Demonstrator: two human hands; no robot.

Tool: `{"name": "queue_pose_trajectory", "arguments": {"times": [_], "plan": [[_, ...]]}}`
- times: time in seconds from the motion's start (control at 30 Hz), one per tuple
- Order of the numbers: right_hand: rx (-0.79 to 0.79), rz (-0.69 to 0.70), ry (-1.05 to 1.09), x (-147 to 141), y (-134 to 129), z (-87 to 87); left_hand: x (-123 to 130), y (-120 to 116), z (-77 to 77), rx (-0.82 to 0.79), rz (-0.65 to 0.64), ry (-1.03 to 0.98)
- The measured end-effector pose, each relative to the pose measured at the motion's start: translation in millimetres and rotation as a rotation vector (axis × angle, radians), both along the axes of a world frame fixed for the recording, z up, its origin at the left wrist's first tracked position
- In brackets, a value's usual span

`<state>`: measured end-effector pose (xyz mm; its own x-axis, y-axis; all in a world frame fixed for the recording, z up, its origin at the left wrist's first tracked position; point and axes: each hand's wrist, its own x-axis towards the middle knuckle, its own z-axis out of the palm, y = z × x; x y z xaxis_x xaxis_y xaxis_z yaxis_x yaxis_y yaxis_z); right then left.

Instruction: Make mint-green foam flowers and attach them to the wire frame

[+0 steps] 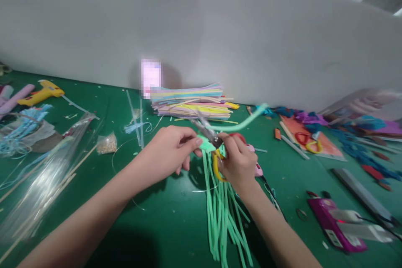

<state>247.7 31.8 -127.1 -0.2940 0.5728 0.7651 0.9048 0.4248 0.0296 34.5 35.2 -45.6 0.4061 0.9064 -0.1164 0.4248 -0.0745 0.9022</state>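
Observation:
My left hand (pixel 176 146) pinches a small light green piece (pixel 206 144) between thumb and fingers, just left of the scissors. In my right hand (pixel 239 160) are scissors (pixel 211 133) with red and yellow handles; their metal blades point up and left and look slightly apart. A curved green strip (pixel 248 123) extends to the right behind the blades. Below both hands, a bundle of long light green strips (pixel 220 213) hangs or lies toward the near edge. Where the strips meet the green piece is partly hidden.
Bundled pastel strips (pixel 191 102) lie by the wall. On the left are a yellow glue gun (pixel 47 93), clear plastic sleeves (pixel 53 176) and a beads bag (pixel 107 143). On the right are another pair of scissors (pixel 313 145) and a purple power strip (pixel 333 224).

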Motion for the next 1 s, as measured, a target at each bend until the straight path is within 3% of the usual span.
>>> {"name": "queue_pose_trajectory", "arguments": {"times": [0.13, 0.23, 0.3, 0.4, 0.57, 0.73, 0.93, 1.0], "plan": [[-0.158, 0.037, 0.177, -10, 2, -3.8, -2, 4, -0.8, 0.020, 0.022, 0.059], [-0.243, -0.042, 0.303, -13, 6, 1.1, -7, 2, 4.9, 0.144, 0.041, 0.162], [-0.425, -0.121, 0.356, -13, 8, 6.0, -10, 0, 10.1, 0.258, 0.038, 0.220], [-0.689, -0.165, 0.294, -13, 8, 8.6, -13, -4, 16.1, 0.356, 0.050, 0.204], [-0.817, -0.059, 0.180, -19, 1, -3.6, -17, -5, 18.1, 0.343, 0.068, 0.075], [-0.759, -0.031, 0.227, -21, -1, -7.5, -20, -6, 20.5, 0.363, 0.013, 0.004], [-0.314, -0.044, 0.654, -7, -2, 18.8, -22, -12, 30.4, 0.310, 0.220, -0.202], [-0.250, -0.052, 0.652, -2, -6, 28.2, -22, -12, 30.9, 0.297, 0.258, -0.270]]}}
